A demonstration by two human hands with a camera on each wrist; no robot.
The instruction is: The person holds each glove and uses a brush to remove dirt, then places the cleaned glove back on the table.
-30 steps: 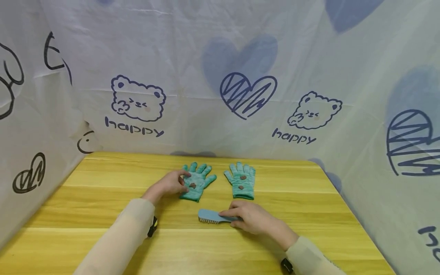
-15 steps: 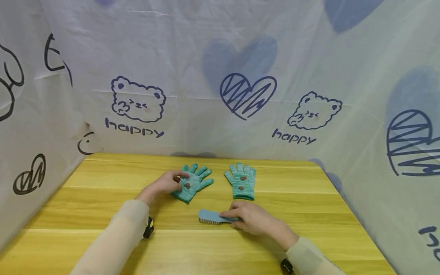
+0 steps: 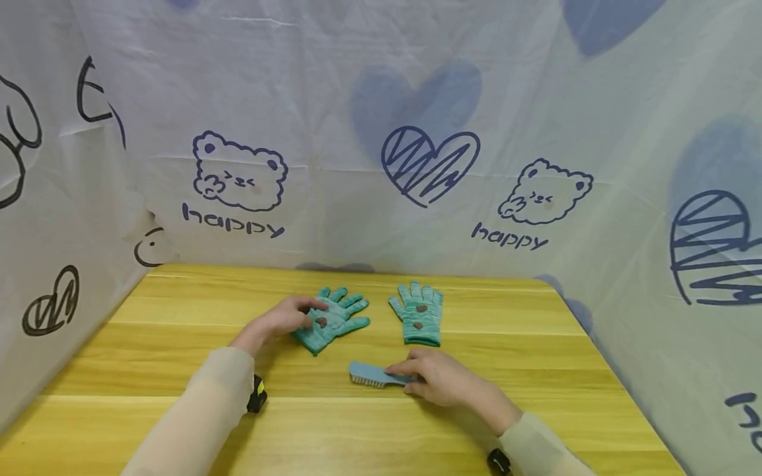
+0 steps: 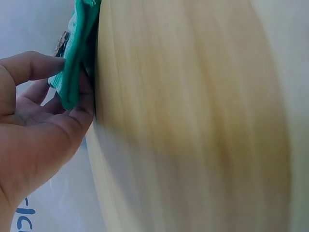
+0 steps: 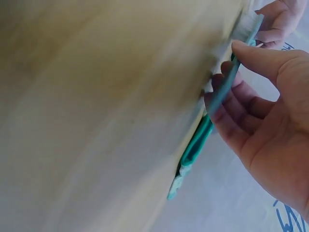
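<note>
A green and pale knit glove (image 3: pixel 338 318) with brown stains lies on the left side of the table, turned at an angle, fingers spread. My left hand (image 3: pixel 280 320) pinches its side near the cuff, thumb above and fingers under the edge (image 4: pixel 73 72) in the left wrist view. The hand hides part of that glove. Lower down, my right hand (image 3: pixel 440 377) grips the handle of a light blue brush (image 3: pixel 368 372), its bristles facing down. In the right wrist view, thumb and fingers close about the brush handle (image 5: pixel 227 84).
A second matching glove (image 3: pixel 430 317) with two brown stains lies flat to the right, fingers pointing away. Beneath everything is a yellow wood-grain table (image 3: pixel 506 317). White printed cloth (image 3: pixel 333 198) hangs behind it and at both sides.
My left hand has drawn the left glove leftward and toward me, and the glove has turned clockwise. My right hand with the brush has shifted slightly right.
</note>
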